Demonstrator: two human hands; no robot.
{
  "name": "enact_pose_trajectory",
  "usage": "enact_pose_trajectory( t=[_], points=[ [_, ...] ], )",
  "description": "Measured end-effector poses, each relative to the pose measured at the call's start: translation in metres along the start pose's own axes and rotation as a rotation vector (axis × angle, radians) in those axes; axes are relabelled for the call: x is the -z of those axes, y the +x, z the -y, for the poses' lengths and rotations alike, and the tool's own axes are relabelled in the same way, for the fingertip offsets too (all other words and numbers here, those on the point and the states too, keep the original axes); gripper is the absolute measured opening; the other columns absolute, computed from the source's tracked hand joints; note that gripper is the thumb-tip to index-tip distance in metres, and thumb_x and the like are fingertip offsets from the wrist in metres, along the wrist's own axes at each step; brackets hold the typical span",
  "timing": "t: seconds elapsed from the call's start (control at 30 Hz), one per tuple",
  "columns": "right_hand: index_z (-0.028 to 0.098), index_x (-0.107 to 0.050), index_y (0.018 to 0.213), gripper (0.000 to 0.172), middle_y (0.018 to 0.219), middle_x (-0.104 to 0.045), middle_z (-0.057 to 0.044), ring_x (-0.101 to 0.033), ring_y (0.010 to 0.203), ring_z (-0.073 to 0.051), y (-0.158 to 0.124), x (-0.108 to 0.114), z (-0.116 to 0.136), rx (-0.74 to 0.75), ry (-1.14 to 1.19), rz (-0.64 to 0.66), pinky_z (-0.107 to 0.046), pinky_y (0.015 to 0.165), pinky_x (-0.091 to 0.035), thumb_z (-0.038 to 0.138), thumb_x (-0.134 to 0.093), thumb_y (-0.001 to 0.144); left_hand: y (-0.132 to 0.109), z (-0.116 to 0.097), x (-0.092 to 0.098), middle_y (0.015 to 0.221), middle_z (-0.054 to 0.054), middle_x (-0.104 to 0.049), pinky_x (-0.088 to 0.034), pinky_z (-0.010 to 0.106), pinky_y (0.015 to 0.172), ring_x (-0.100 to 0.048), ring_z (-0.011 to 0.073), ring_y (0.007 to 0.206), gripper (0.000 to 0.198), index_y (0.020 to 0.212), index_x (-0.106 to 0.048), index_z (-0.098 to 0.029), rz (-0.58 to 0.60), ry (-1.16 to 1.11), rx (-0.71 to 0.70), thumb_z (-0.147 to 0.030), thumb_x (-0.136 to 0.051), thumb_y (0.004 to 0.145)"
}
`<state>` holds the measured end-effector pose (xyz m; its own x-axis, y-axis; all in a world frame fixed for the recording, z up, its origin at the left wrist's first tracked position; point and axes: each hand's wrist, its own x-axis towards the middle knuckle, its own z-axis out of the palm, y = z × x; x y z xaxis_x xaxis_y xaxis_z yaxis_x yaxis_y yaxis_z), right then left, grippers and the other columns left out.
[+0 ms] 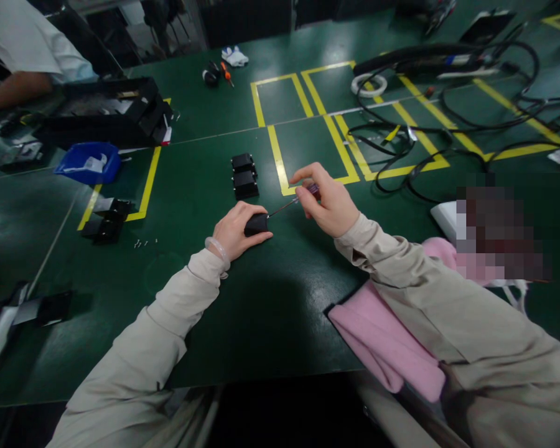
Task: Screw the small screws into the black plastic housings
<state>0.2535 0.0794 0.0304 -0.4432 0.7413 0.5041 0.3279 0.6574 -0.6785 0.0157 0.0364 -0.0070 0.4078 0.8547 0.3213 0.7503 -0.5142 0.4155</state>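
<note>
My left hand (237,231) grips a small black box (256,224) low over the green table, thumb and fingers on its opposite sides. In my right hand (325,202) is a screwdriver (284,206), its handle between thumb and fingers. The shaft slants down to the left, and its tip meets a small screw at the right end of the box. Just beyond, two similar black boxes (245,184) stand side by side, with small silver screws at their ends. Several loose screws (140,243) lie on the table left of my left hand.
More black parts (106,219) and a blue bin (88,163) sit at the left, near black trays (107,112) and another person's arm (16,90). Black cables (415,130) sprawl at the right. A pink cloth (387,339) lies under my right forearm. An orange screwdriver (227,74) is at the back.
</note>
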Motion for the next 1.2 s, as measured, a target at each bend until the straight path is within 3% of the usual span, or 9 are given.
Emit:
enact_pose_trajectory(
  t=[0.13,0.33,0.5,0.67,0.87,1.03,1.2],
  points=[
    [0.020,-0.052,0.094,0.018,0.063,-0.046,0.007,-0.047,0.055,-0.009,-0.0004,0.0007,0.0017,-0.016,-0.018,0.012,-0.025,0.062,-0.038,0.036,-0.045,0.098,0.0002,-0.0003,0.0001,0.112,0.007,-0.063,-0.051,0.037,0.091,-0.062,0.0238,0.105,0.040,0.117,-0.060,-0.020,-0.004,0.003,-0.003,-0.040,-0.073,0.086],
    [0.019,-0.052,0.104,0.012,0.068,-0.050,0.005,-0.052,0.060,-0.010,-0.0011,0.0003,0.0024,0.016,-0.038,0.015,-0.025,0.064,-0.040,0.024,-0.046,0.096,0.0003,-0.0010,0.0007,0.113,0.006,-0.063,-0.051,0.037,0.092,-0.062,0.0234,0.106,0.038,0.117,-0.060,-0.021,0.007,0.004,0.012,-0.039,-0.073,0.086],
    [0.020,-0.052,0.093,0.019,0.064,-0.049,0.006,-0.048,0.055,-0.009,-0.0006,0.0008,0.0013,-0.011,-0.032,0.019,-0.025,0.061,-0.037,0.037,-0.045,0.099,0.0005,-0.0015,0.0015,0.112,0.006,-0.063,-0.051,0.037,0.092,-0.062,0.0237,0.106,0.039,0.117,-0.060,-0.020,0.007,0.000,0.006,-0.040,-0.073,0.085],
    [0.020,-0.053,0.102,0.011,0.067,-0.050,0.005,-0.051,0.058,-0.010,-0.0002,0.0008,0.0015,0.001,-0.033,0.009,-0.026,0.063,-0.039,0.025,-0.045,0.095,0.0009,-0.0014,0.0014,0.113,0.006,-0.063,-0.051,0.037,0.092,-0.062,0.0238,0.106,0.038,0.116,-0.060,-0.021,0.015,0.007,0.017,-0.039,-0.073,0.085],
    [0.020,-0.052,0.092,0.021,0.065,-0.050,0.005,-0.048,0.056,-0.009,0.0002,0.0005,0.0014,-0.019,-0.022,0.016,-0.025,0.061,-0.038,0.039,-0.044,0.098,0.0006,-0.0017,0.0009,0.112,0.007,-0.063,-0.051,0.037,0.091,-0.062,0.0237,0.106,0.039,0.117,-0.060,-0.020,0.012,-0.002,0.017,-0.039,-0.073,0.085],
    [0.018,-0.053,0.101,0.013,0.069,-0.051,0.005,-0.051,0.059,-0.009,-0.0005,0.0001,0.0008,0.013,-0.017,-0.002,-0.025,0.064,-0.040,0.026,-0.044,0.096,0.0004,-0.0015,0.0008,0.112,0.007,-0.063,-0.051,0.036,0.091,-0.062,0.0234,0.105,0.039,0.116,-0.060,-0.020,0.005,0.005,0.008,-0.040,-0.072,0.086],
    [0.020,-0.052,0.094,0.019,0.068,-0.052,0.005,-0.049,0.058,-0.009,-0.0002,0.0013,0.0006,-0.012,-0.015,0.015,-0.025,0.063,-0.039,0.037,-0.045,0.098,0.0004,-0.0015,0.0009,0.111,0.007,-0.063,-0.051,0.037,0.091,-0.062,0.0236,0.105,0.039,0.116,-0.059,-0.020,0.002,0.005,0.000,-0.040,-0.072,0.086]
  ],
)
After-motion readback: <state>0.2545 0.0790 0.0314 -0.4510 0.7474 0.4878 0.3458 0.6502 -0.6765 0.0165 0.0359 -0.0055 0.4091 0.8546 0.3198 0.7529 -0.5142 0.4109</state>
